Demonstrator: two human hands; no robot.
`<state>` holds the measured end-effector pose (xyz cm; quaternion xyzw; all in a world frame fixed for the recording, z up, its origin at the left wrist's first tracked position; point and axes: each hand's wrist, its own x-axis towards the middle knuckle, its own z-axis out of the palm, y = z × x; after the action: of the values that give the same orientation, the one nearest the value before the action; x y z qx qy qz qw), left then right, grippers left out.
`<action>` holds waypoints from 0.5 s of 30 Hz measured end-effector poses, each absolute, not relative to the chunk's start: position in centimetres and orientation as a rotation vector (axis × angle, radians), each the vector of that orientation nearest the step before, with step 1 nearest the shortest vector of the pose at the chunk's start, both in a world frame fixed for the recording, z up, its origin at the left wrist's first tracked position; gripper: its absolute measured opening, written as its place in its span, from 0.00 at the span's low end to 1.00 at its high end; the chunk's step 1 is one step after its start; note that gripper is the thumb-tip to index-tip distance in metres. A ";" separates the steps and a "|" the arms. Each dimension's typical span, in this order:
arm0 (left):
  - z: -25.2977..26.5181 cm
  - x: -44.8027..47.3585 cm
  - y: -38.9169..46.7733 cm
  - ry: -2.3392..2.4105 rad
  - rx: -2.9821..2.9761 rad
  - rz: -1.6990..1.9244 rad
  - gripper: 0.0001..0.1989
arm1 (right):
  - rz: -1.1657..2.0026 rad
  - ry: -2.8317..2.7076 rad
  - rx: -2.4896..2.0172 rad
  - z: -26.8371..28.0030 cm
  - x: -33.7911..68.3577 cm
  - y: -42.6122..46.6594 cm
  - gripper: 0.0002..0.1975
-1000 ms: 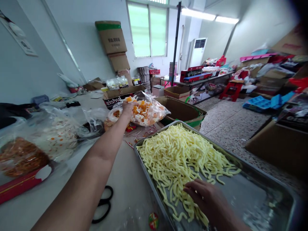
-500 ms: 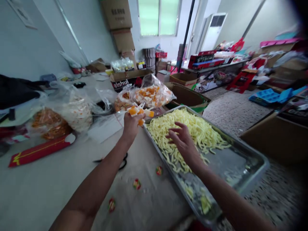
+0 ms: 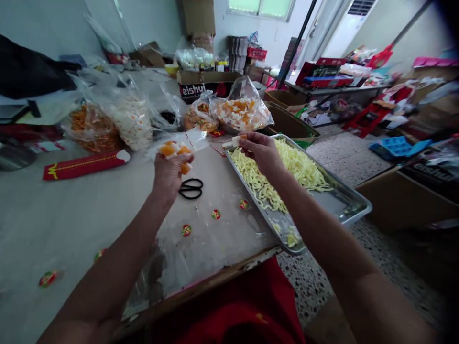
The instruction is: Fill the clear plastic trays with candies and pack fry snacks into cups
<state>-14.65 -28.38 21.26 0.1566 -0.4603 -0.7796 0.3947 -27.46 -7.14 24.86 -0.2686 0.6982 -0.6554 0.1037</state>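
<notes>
Far left edge of the table, bags of orange and white snacks piled up, a red carton lying flat just in front of them. Moving in: the left hand is raised over the table's middle, fingers clamped round a bunch of orange-and-white sweets, clear wrapper ends poking out the top. Black scissors lie on the table just beside that hand, and small round stickers dot the surface nearer the front edge. Across to the right hand, over the near-left corner of the metal tray: fingertips pinched together on a single white sweet. The tray holds a heap of pale yellow puffed sticks and overhangs the table's right edge. Behind it, an open bag of the same sweets. By the look of it, this is the sorting step, one sweet taken from the bunch. The next move would need a place for that sweet while the left grip stays firm
</notes>
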 end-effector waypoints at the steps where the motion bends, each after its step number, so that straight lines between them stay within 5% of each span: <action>1: 21.2 -13.4 -29.0 -1.178 0.414 -1.960 0.23 | -1.786 2.085 -0.858 24.9 -28.1 -6.1 0.18; 9: 18.6 -6.1 -25.2 -1.265 0.717 -2.072 0.21 | -0.651 2.360 -1.125 19.9 -27.0 -0.9 0.09; 15: 16.0 -8.8 -14.9 -0.981 0.772 -2.367 0.24 | -0.287 2.641 -1.174 19.4 -25.3 -1.9 0.12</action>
<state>-8.83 -14.90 15.98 0.2806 -0.3566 -0.8607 0.2307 -25.33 -1.91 19.43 -0.4012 0.9030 -0.0980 0.1184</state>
